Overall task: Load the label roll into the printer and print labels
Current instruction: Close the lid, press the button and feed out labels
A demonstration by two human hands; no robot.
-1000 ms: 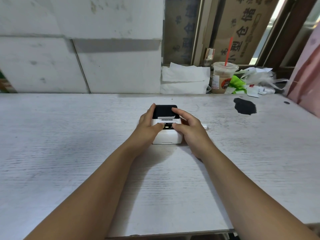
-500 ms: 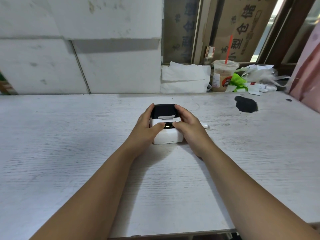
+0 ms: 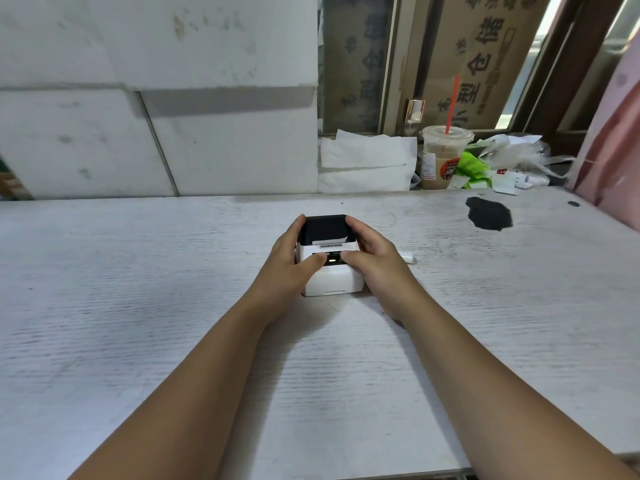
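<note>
A small white label printer (image 3: 334, 280) with a black lid sits in the middle of the white table (image 3: 138, 306). A strip of white label paper shows at the slot below the lid. My left hand (image 3: 289, 268) wraps its left side, thumb resting on the front button strip. My right hand (image 3: 375, 266) wraps its right side, thumb on the same strip. A small light glows between the two thumbs. The label roll itself is hidden.
A small white object (image 3: 407, 258) lies just right of my right hand. A dark stain (image 3: 489, 213) marks the table's far right. Behind the table stand folded white paper (image 3: 367, 164), a drink cup with a red straw (image 3: 443, 157) and plastic bags (image 3: 509, 161).
Both hands stay on the printer. My thumbs have shifted slightly apart on the button strip, uncovering the lit indicator. The view has dipped a little.
</note>
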